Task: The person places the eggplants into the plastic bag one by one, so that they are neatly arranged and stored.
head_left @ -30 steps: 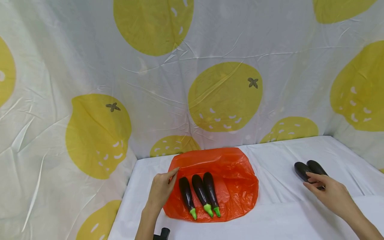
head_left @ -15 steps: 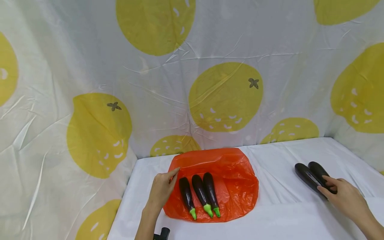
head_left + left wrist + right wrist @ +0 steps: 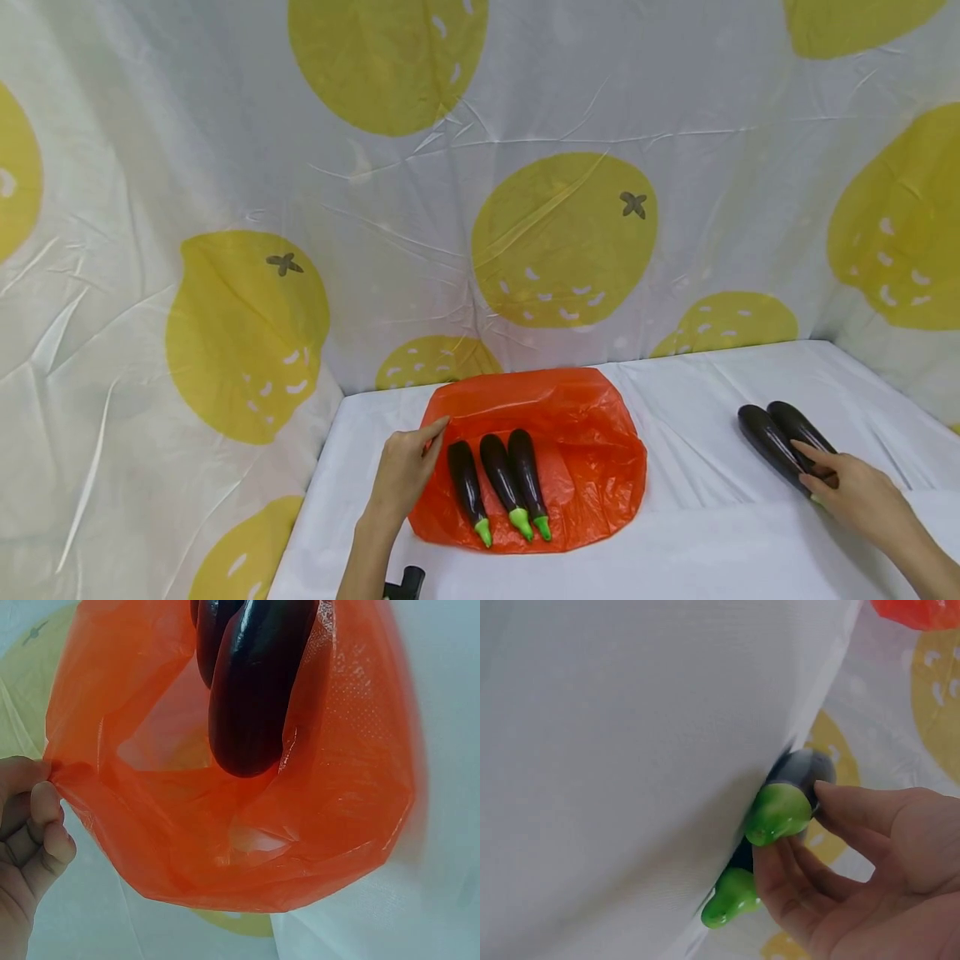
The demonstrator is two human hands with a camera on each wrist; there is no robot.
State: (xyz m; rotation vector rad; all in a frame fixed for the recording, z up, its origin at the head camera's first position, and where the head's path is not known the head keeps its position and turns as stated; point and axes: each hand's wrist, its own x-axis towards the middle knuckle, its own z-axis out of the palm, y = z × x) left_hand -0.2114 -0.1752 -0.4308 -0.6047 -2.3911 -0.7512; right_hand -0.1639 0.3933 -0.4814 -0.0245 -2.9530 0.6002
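An orange plastic bag [image 3: 585,433] lies flat on the white table, with three dark eggplants [image 3: 501,482] side by side on it, green stems toward me. My left hand [image 3: 429,437] pinches the bag's left edge; in the left wrist view that hand [image 3: 37,787] holds the edge up so the bag [image 3: 337,795] gapes around an eggplant [image 3: 255,690]. Two more eggplants [image 3: 772,437] lie at the right. My right hand [image 3: 813,471] is over their near ends. In the right wrist view its thumb and fingers [image 3: 780,885] close around one green stem [image 3: 778,812].
A white cloth [image 3: 705,542] covers the table, and a lemon-print curtain [image 3: 480,208] walls it in at the back and on both sides. A small black object [image 3: 408,582] shows at the near edge by my left forearm.
My right hand has slid right and toward me along the two eggplants, from their middle to their stem ends. My left hand and the bag have stayed put.
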